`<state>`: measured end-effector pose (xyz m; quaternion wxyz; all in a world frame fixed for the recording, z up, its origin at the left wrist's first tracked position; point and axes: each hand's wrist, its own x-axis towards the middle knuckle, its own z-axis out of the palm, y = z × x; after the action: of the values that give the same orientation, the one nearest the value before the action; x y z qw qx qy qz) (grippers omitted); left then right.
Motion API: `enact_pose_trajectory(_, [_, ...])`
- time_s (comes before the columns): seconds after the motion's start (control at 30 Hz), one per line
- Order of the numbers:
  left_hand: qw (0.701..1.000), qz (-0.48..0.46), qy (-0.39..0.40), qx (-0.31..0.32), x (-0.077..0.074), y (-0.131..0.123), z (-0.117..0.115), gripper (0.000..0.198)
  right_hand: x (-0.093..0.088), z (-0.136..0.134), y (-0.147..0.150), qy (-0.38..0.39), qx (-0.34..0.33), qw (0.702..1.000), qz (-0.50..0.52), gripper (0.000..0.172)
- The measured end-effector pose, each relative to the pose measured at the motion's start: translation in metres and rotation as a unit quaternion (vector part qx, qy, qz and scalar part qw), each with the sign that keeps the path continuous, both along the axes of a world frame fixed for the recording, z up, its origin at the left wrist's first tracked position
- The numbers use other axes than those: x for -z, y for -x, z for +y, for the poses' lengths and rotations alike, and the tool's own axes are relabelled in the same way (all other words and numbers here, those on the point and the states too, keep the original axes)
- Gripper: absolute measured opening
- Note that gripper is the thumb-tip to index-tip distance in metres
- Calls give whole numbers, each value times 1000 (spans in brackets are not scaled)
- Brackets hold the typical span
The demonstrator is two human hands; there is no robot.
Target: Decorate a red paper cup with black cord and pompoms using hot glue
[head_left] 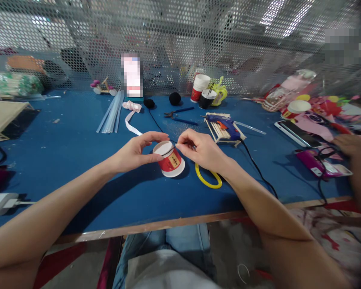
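Left fingers (pixel 152 159), moderately spread, hold an upside-down red cup (pixel 170 164) while right fingers (pixel 185 151) pinch thin black cord (pixel 169 152).

red-banded white paper cup (pixel 170 161)

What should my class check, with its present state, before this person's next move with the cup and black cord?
1. Cup upside down: ok, wide rim below.
2. Left hand on the cup: ok.
3. Right hand at the black cord: ok.
4. Cord fixed to the cup: cannot tell.
5. Glue gun on the wooden rack: ok.
6. Pliers closed: not ok, handles spread.
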<state>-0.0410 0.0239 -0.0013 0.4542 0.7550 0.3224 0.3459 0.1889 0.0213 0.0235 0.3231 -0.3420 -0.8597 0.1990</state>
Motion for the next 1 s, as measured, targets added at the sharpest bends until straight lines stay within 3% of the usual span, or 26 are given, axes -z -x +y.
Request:
enact_pose_trajectory(0.53, [1000, -18, 4, 10, -2, -2, 0, 51, 3, 6, 5, -33, 1, 999, -17, 8])
enact_pose_trajectory(0.77, [999, -29, 7, 28, 1, -1, 1, 55, 10, 15, 2, -66, -67, 996, -11, 17])
enact_pose_trajectory(1.0, [999, -31, 14, 40, 1, 1, 2, 55, 10, 16, 0, -42, -74, 996, -22, 19])
